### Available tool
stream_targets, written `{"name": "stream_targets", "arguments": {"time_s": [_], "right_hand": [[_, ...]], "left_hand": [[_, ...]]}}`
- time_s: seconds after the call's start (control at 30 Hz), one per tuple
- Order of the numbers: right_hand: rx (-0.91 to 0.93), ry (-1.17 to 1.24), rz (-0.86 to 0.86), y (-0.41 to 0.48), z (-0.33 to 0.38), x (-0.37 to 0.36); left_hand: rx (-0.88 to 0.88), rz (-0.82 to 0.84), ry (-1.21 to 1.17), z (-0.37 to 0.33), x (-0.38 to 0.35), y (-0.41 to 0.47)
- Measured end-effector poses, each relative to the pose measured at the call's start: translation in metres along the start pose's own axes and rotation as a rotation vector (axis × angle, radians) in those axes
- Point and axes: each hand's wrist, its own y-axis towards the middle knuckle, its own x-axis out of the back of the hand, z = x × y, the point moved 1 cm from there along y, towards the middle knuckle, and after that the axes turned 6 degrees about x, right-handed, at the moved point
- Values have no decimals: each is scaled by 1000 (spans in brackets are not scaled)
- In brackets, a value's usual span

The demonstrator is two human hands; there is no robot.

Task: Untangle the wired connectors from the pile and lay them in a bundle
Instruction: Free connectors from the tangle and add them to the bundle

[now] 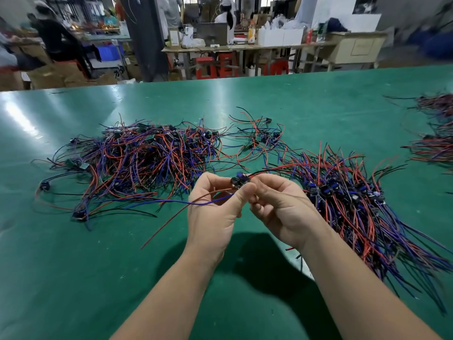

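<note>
A small dark wired connector (pixel 239 180) is held above the green table (pixel 73 278) between both hands. My left hand (pixel 215 212) pinches it from the left, and its red and blue wires trail out to the left. My right hand (pixel 282 207) pinches it from the right, where red and black wires lead off to the right. A tangled pile of red, blue and black wired connectors (pixel 137 158) lies at the centre left. A laid-out bundle (pixel 355 204) with wires running the same way lies to the right of my hands.
A smaller loose cluster of wired connectors (pixel 262 138) lies behind my hands. More wire heaps (pixel 436 133) sit at the far right edge. Beyond the table's far edge are workbenches, red stools (pixel 208 67) and seated people.
</note>
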Motion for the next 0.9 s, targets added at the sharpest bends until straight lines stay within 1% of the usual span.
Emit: {"name": "stream_targets", "arguments": {"time_s": [0.1, 0.2, 0.33, 0.4, 0.43, 0.47, 0.53, 0.57, 0.6, 0.67, 0.73, 0.8, 0.9], "right_hand": [[-9, 43, 0, 1, -2, -3], [-18, 74, -65, 4, -2, -3], [31, 82, -162, 7, 6, 4], [38, 26, -201, 9, 13, 11], [30, -23, -209, 10, 15, 16], [15, -78, -204, 11, 17, 19], [-25, -163, -145, 11, 17, 24], [-46, -204, -106, 10, 16, 26], [-62, -267, -76, 9, 14, 27], [-53, -441, -66, 9, 10, 29], [5, -550, -116, 11, 9, 31], [93, -566, -214, 13, 12, 34], [232, -566, -399, 15, 25, 46]], "left_hand": [[-30, -72, 30, 3, 1, -1], [-74, -103, 196, 4, 2, -2], [-166, 43, 394, 5, 1, -4], [-238, 128, 481, 3, 0, -6], [-240, 151, 474, 4, 0, -6], [-171, 163, 409, 2, -2, -5], [82, 188, 172, 3, -4, -6], [195, 179, 91, 6, -5, -6], [300, 165, 60, 7, -6, -7], [438, 151, 69, 9, -5, -4], [526, 203, 94, 9, -3, -1], [592, 294, 151, 7, 1, 1], [714, 510, 278, 8, 3, -6]]}}
